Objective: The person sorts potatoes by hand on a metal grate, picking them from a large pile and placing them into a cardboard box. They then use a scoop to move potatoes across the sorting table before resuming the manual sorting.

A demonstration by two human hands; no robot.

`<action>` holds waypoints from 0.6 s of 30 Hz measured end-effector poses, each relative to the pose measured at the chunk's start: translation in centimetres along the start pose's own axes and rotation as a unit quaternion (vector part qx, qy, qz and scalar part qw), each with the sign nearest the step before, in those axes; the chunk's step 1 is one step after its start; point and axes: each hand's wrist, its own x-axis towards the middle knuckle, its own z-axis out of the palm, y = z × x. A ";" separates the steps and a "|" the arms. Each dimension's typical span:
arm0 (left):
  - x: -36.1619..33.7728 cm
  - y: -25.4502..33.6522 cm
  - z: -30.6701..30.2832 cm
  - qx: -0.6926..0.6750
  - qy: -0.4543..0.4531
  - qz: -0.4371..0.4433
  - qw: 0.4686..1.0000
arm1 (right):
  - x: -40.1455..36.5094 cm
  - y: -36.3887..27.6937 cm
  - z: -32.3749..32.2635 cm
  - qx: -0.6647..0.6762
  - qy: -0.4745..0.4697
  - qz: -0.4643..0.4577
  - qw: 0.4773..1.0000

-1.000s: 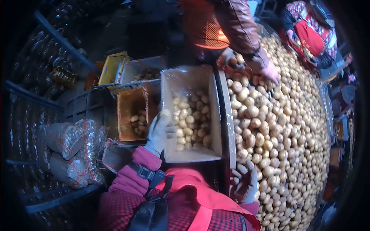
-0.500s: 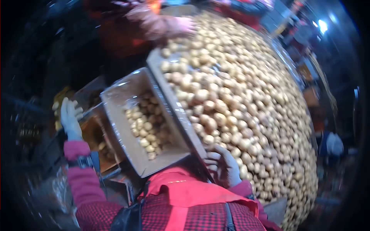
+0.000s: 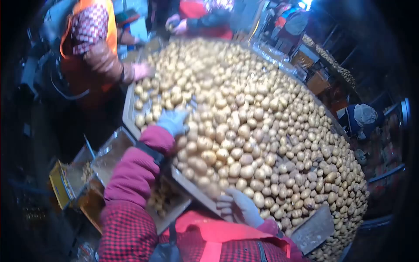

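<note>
A broad heap of potatoes [image 3: 262,144] covers a table with a raised rim [image 3: 196,192]. My left hand [image 3: 173,122], in a pale glove, is stretched over the potatoes at the table's left side, fingers extended and open. Near the front rim, my gloved right hand [image 3: 244,208] rests beside the potatoes with its fingers apart; no potato shows in its grip. Below my left forearm, a cardboard box [image 3: 178,208] stands against the rim with potatoes inside. My sleeve hides much of this box.
A flat grey piece [image 3: 312,229] lies on the heap at front right. At left stand a yellow crate [image 3: 61,185] and other boxes. Across the table's far left corner, a co-worker's pink-gloved hand [image 3: 142,71] touches the potatoes; another person [image 3: 205,26] stands behind.
My left hand has swung from beyond the boxes at left onto the potatoes. The camera view has turned too. My right hand stays by the front rim.
</note>
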 end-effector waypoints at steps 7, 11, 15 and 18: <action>-1.9 2.4 -2.9 -0.092 0.126 0.008 0.988 | 2.3 -0.5 -7.2 0.032 -0.197 -0.154 0.968; -5.0 10.6 -3.3 -0.509 0.004 0.030 0.860 | 2.5 -1.9 -5.2 -0.149 -0.042 -0.348 0.925; -7.4 18.3 -0.2 -0.698 -0.154 0.024 0.699 | 3.4 -3.9 -4.5 -0.326 0.035 -0.496 0.804; -8.8 20.4 4.1 -0.664 -0.138 0.105 0.727 | 1.0 -5.1 -4.5 -0.286 0.033 -0.453 0.844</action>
